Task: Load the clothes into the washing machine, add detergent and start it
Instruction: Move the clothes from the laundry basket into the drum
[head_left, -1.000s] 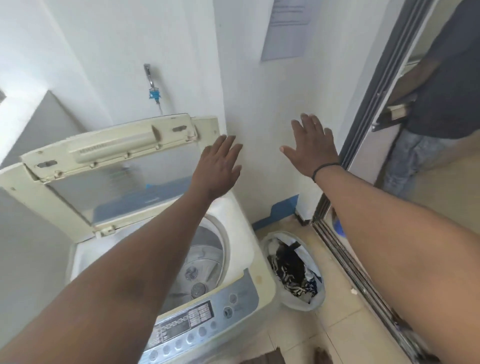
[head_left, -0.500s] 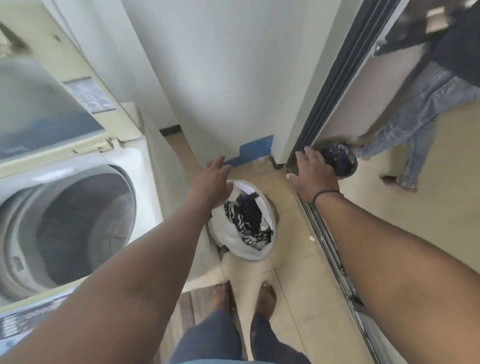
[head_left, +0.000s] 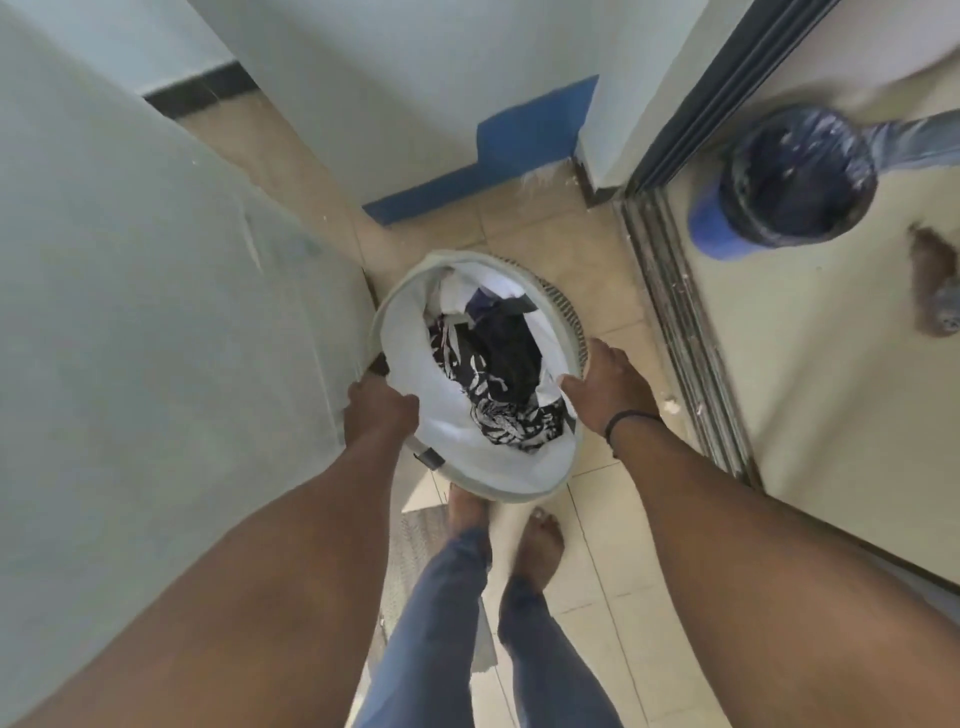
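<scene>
Here the washing machine (head_left: 156, 312) fills the left of the view as a plain pale side panel; its tub and controls are out of sight. Against that panel, on the tiled floor (head_left: 613, 597), stands the laundry basket (head_left: 498, 483), its white liner open, with the clothes (head_left: 498, 379), dark and patterned pieces among white ones, still piled inside. The left hand (head_left: 382, 410) curls over the rim on the machine side, and the right hand (head_left: 608, 384) grips the far rim with its thumb hooked inside. To the right, past the sliding-door track (head_left: 675, 312), a lined bin (head_left: 795, 176) stands well apart from the basket, and another person's foot (head_left: 935, 291) shows at the frame's edge.

The main risk appears to be in the lift: the basket looks soft-sided, so a rim grip may let it fold or tip and spill garments on the floor. It stands tight beside the machine, so its left edge could scrape or catch the panel on the way up. The person's bare feet (head_left: 540, 540) stand just under the basket and next to the raised door track, a likely trip point.

Half a second ago both hands hovered spread above the basket and the open tub was in view; now the head has tilted down and the hands have closed on the rim.
</scene>
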